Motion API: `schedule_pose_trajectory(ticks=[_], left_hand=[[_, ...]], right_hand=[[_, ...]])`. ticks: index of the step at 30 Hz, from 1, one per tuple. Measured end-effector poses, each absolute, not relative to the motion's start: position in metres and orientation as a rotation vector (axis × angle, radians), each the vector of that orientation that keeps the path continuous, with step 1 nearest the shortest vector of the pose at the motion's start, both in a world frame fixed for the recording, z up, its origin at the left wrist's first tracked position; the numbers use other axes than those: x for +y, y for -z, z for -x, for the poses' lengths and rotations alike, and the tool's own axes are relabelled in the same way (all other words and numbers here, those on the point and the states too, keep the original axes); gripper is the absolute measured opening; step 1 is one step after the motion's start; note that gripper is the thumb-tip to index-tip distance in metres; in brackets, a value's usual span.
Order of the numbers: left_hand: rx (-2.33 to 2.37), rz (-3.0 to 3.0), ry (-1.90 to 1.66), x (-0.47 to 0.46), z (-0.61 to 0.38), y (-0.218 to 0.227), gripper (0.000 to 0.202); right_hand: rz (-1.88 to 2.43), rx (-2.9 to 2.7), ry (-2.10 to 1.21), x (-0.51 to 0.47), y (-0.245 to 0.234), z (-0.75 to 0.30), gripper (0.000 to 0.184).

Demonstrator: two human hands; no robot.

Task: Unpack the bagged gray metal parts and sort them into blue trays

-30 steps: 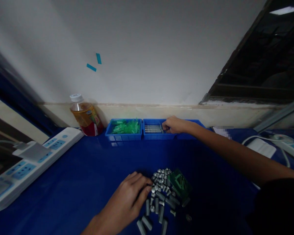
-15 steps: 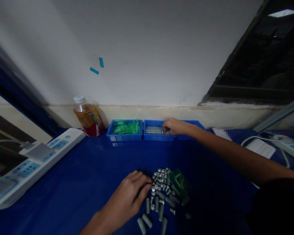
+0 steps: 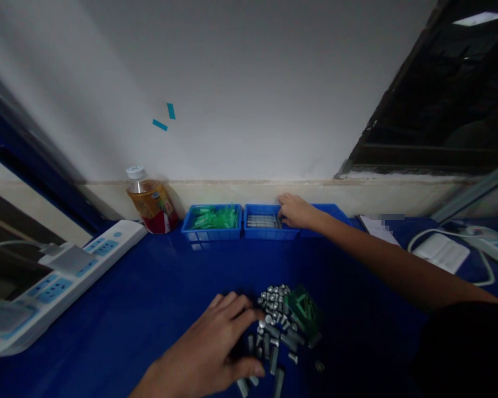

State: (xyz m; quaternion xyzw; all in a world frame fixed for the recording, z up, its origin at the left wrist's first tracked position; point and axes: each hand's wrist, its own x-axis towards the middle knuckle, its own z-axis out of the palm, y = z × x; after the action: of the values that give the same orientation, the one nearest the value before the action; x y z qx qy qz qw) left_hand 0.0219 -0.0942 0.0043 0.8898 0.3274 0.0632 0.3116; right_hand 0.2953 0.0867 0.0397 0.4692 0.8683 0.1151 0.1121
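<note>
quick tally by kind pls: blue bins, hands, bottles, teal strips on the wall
Blue bins: 3, the rightmost partly hidden by the forearm
Hands: 2, left hand and right hand
Bottle: 1
Teal strips: 2
Total: 8

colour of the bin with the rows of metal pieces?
Blue; the bin shows best in the head view, the only one here.

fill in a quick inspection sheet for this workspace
Surface: blue tabletop, loose parts near the front
Job's things: metal bolts, grey bars, green item; left bin with green pieces, middle bin with rows of metal pieces
Clutter: bottle, power strip
Hands: left hand spread beside the bolts; right hand at the middle bin, grip unclear
Cables: white cable by the power strip; white cord at right
Surroundings: pale wall; dark window at right
</note>
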Motion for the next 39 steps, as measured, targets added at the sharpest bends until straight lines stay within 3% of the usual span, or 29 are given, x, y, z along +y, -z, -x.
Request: schedule_pose_trajectory(ticks=[2, 7, 13, 23, 25, 29, 34, 39], left_hand=[[0.875, -2.352, -0.132, -0.095, -0.02, -0.004, 0.056], [0.919, -2.318, -0.123, -0.094, -0.02, -0.003, 0.043], [0.893, -2.289, -0.005, -0.093, -0.012, -0.014, 0.076], [0.89, -2.348, 0.014, -0.101, -0.01, -0.006, 0.09], [0.925, -2.34, 0.007, -0.102, -0.012, -0.006, 0.082], [0.983, -2.333, -0.026, -0.102, -0.013, -0.01, 0.04], [0.937, -2.343, -0.037, -0.103, -0.005, -0.019, 0.055], [0.875, -2.316, 0.037, -0.103, -0.015, -0.019, 0.006]], right_hand=[[-1.342, 2.536, -0.372, 0.088, -0.04, -0.295, 0.02], [-1.307, 2.481, -0.473, 0.086, -0.04, -0.29, 0.021], [-1.305, 2.461, -0.485, 0.089, -0.04, -0.288, 0.021], [-1.326, 2.529, -0.401, 0.088, -0.039, -0.295, 0.02], [-1.351, 2.556, -0.37, 0.087, -0.04, -0.297, 0.021], [-1.517, 2.683, -0.267, 0.076, -0.046, -0.305, 0.019], [-1.792, 3.091, -0.124, 0.012, -0.046, -0.307, 0.016], [-1.67, 3.249, 0.198, -0.074, -0.021, -0.298, 0.013]])
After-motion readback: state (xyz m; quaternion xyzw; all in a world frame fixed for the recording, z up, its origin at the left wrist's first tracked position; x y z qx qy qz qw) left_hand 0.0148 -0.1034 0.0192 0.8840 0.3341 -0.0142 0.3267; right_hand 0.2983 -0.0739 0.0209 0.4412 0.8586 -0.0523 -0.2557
